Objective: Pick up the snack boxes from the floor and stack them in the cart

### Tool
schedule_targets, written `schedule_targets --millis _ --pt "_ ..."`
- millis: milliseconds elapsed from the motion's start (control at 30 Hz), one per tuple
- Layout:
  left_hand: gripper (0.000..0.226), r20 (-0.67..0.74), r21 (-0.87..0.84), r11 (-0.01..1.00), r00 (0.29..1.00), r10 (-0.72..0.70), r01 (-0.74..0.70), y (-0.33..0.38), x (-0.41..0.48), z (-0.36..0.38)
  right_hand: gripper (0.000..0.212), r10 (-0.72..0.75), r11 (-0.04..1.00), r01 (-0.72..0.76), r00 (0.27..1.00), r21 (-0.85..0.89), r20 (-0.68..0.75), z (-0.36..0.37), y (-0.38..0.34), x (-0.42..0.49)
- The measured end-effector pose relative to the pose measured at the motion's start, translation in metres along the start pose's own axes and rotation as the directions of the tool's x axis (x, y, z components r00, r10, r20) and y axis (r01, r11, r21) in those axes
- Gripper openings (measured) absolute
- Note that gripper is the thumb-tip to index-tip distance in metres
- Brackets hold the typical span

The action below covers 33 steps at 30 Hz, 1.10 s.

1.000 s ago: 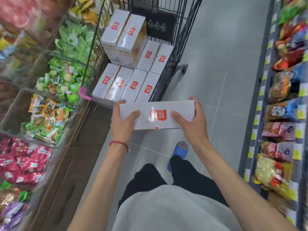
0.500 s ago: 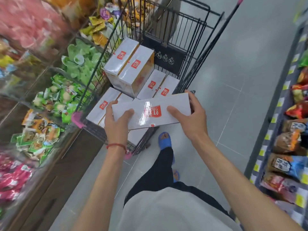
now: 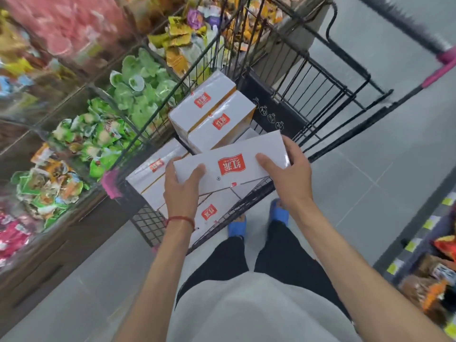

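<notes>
Currently held: one white snack box [image 3: 229, 166] with a red logo, carried flat but tilted, its right end farther and higher, over the near end of the cart.
Left hand [image 3: 181, 191]: grips the box's near left end, thumb on top, fingers underneath and out of sight; a red string bracelet [image 3: 180, 219] sits on the wrist.
Right hand [image 3: 288, 176]: holds the far right end, thumb lying on the top face, fingers curled round the edge.
Cart [image 3: 318, 95]: black wire shopping cart with pink corner caps, parked just beside the left shelf.
Already loaded: a bottom layer of matching boxes [image 3: 153, 169], and two more boxes [image 3: 212, 114] stacked on it at the far left.
Surroundings: green snack bags [image 3: 98, 141] on the left shelf, grey tiled floor [image 3: 370, 144] to the right, blue slippers [image 3: 278, 213] near the cart's end.
Stage: probably the lowering into the cart, with the box not yet resting on anything.
Risk, slipping: the wrapping looks glossy, so a loosened grip on the tilted box could let it slide towards the left hand.
Risk, snagging: a low near corner could catch the wire rim.
Risk, bad seating: laid crosswise against the two raised boxes, it may sit skewed and rock.
Risk, rolling: a push against the load could nudge the cart away.
</notes>
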State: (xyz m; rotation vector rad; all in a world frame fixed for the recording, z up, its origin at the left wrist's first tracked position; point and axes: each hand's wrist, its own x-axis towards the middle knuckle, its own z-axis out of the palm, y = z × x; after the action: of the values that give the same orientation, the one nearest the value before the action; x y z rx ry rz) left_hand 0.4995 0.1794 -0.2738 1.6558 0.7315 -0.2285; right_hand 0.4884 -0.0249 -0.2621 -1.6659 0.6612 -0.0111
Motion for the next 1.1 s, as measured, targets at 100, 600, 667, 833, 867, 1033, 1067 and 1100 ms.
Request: schedule_targets --millis 100,600,667,833,867,1033,1067,1100 --pt "0.059 -0.066 -0.039 0.997 0.995 -0.071 0.069 0.001 0.005 0.021 0.055 0.02 0.999 -0.017 0.996 -0.038 0.086 -0.003 0.001 0.034" --pt "0.063 -0.319 -0.188 0.94 0.887 -0.334 0.286 -0.019 0.034 0.129 0.075 0.166 0.94 0.009 0.86 -0.34 0.482 -0.019 0.017 0.173" --pt "0.063 -0.331 -0.188 0.933 0.875 -0.353 0.306 -0.021 0.044 0.136 0.075 0.194 0.929 0.006 0.845 -0.371 0.499 -0.014 0.024 0.187" --pt "0.067 -0.353 -0.192 0.924 0.856 -0.379 0.33 -0.029 0.071 0.147 0.075 0.24 0.896 0.015 0.826 -0.445 0.511 0.006 0.038 0.215" --pt "0.065 -0.352 -0.202 0.922 0.853 -0.384 0.332 -0.031 0.076 0.148 0.074 0.248 0.893 0.01 0.823 -0.449 0.512 0.01 0.04 0.22" --pt "0.058 -0.365 -0.197 0.925 0.851 -0.377 0.325 -0.028 0.092 0.156 0.071 0.281 0.88 -0.006 0.813 -0.474 0.511 0.025 0.05 0.24" --pt "0.059 -0.369 -0.195 0.925 0.849 -0.377 0.326 -0.027 0.094 0.157 0.071 0.286 0.878 -0.007 0.809 -0.478 0.514 0.027 0.051 0.243" --pt "0.059 -0.373 -0.192 0.926 0.849 -0.375 0.325 -0.026 0.094 0.158 0.071 0.289 0.878 -0.007 0.805 -0.479 0.519 0.028 0.051 0.245"
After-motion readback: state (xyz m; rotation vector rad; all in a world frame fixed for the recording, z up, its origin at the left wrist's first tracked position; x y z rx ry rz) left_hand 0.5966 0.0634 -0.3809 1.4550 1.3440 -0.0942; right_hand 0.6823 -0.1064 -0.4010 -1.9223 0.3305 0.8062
